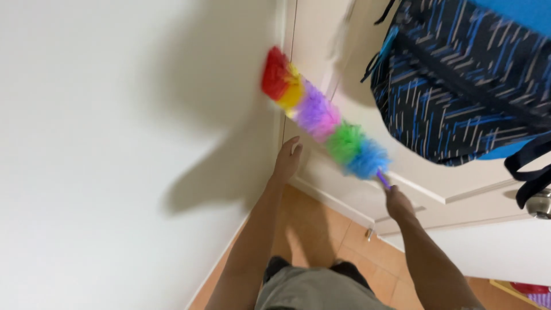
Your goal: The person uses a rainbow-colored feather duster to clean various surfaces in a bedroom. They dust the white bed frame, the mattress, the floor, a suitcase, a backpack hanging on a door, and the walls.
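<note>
the wall [115,143] fills the left half of the frame. the door [436,183] stands right of it, meeting it at the corner in the upper middle. the duster [324,117] slants across that corner from upper left to lower right, its handle in the right hand [397,202]. the left hand [287,161] rests against the door edge, below the duster. a bag [459,80] hangs on the door at upper right, above the doorknob [539,205] at the right edge.

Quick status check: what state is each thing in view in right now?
Rainbow-coloured fluffy duster: held up, tip against the wall corner.
Right hand: gripping the duster's purple handle.
Left hand: open, against the wall.
Black-and-blue streaked backpack: hanging on the white door.
</note>
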